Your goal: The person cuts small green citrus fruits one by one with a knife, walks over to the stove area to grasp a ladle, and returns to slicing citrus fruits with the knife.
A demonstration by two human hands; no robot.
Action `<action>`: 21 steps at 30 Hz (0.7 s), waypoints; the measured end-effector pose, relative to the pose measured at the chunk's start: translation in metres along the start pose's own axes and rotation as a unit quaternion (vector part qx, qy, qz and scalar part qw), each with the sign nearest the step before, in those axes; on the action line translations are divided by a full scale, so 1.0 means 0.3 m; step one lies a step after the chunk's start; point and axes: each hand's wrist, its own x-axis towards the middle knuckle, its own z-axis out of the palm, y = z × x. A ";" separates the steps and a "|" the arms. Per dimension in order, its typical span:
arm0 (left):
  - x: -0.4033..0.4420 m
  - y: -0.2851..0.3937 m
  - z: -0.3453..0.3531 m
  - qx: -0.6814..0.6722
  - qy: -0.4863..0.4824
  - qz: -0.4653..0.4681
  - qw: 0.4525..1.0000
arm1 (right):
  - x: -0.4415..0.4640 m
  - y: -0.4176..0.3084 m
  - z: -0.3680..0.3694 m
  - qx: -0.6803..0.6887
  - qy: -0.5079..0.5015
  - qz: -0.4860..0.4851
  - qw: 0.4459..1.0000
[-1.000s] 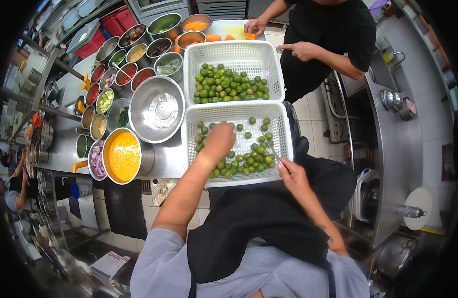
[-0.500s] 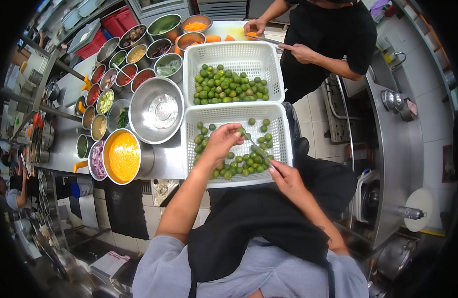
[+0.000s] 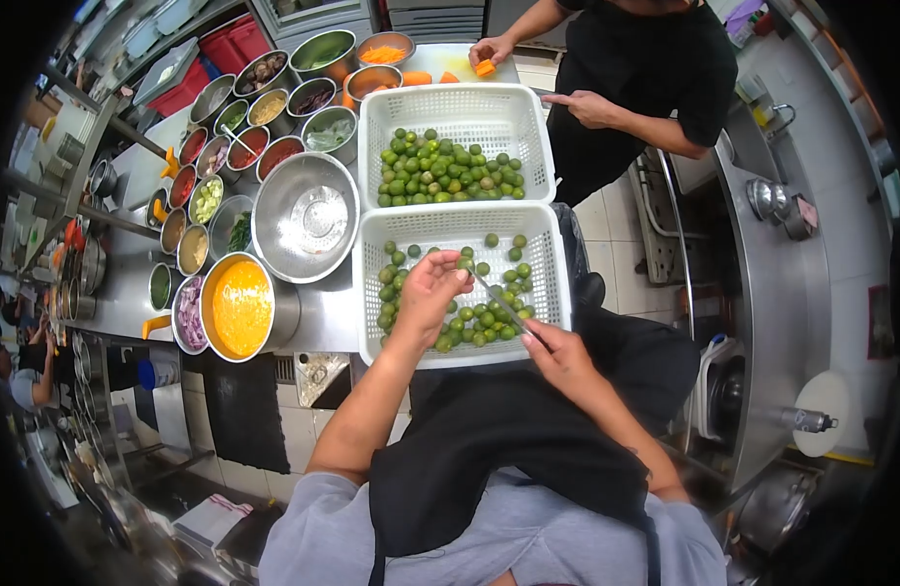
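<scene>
Over the nearer white basket [image 3: 364,293], my left hand [image 3: 432,288] pinches a small green lime [image 3: 466,263] between thumb and fingertips. My right hand [image 3: 559,354] is closed around the handle of a knife [image 3: 501,305]. The blade slants up and left, and its tip is at the held lime; whether it cuts into the skin I cannot make out. Loose limes [image 3: 484,322] lie below both hands in this basket, several of them scattered along its far side. Behind it, a second white basket [image 3: 450,96] holds a bigger heap of limes [image 3: 445,168].
To the left stand a steel colander [image 3: 308,217], a pot of yellow-orange liquid [image 3: 239,308], a bowl of chopped purple onion [image 3: 190,314] and several ingredient tins. Across the table a co-worker [image 3: 645,78] handles carrot [image 3: 485,68] on a cutting board [image 3: 504,73].
My left hand has shifted slightly and still pinches a lime at the knife tip. The knife has moved a little left and down. The co-worker's hands have moved apart.
</scene>
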 end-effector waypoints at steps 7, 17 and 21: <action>0.002 -0.014 0.036 0.024 0.023 0.046 0.998 | -0.005 0.002 -0.003 0.000 0.000 -0.003 1.000; -0.018 -0.018 0.027 0.039 0.052 0.065 0.996 | 0.000 -0.015 0.001 -0.005 -0.018 0.008 1.000; -0.023 -0.029 0.019 0.039 0.061 0.078 0.994 | 0.006 -0.017 0.011 -0.004 -0.021 0.000 1.000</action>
